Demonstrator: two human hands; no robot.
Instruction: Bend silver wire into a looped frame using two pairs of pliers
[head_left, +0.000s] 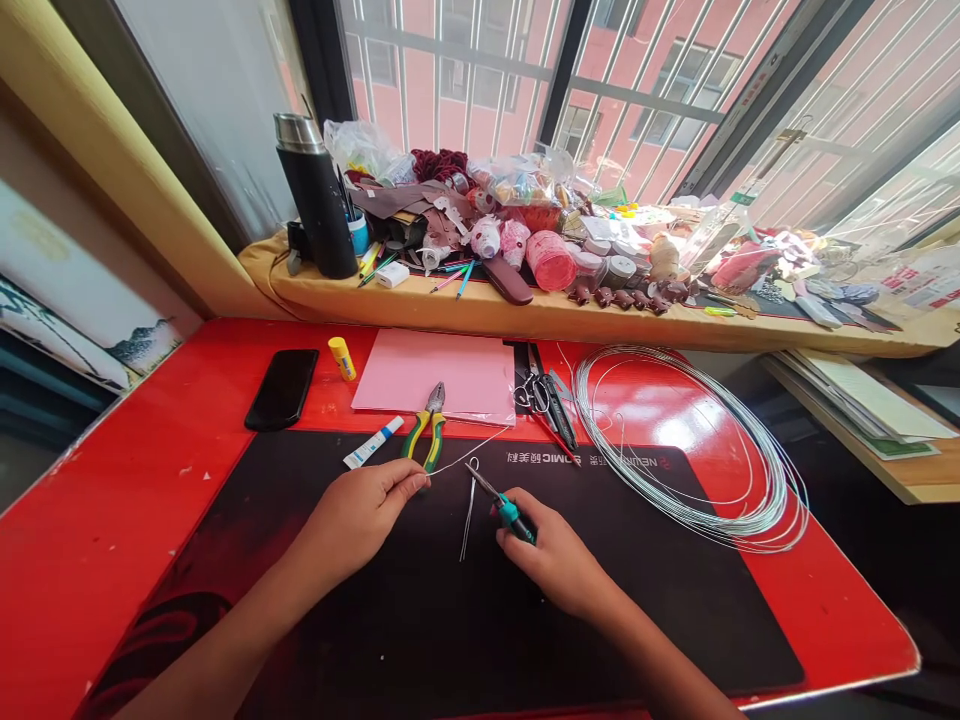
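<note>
My left hand [358,518] pinches a thin metal wire [480,444], which slants up to the right from my fingertips above the black mat. In my right hand [556,560] are long-nose pliers [513,514] with teal and black grips, their slim jaws pointing up and left. The jaw tips are beside a bent wire piece [468,520] with a small loop at its top and two long legs; I cannot tell whether they grip it. Green and yellow combination pliers [425,430] lie just beyond my left fingers, jaws over the edge of a pink sheet stack [439,370].
A large wire coil [784,500] lies at the right. Scissors [534,392] and a black cutter [559,415] are behind the mat [637,620]. A glue tube [373,443], glue stick [342,358] and phone [283,388] stand left. A black flask [315,200] and craft clutter fill the sill.
</note>
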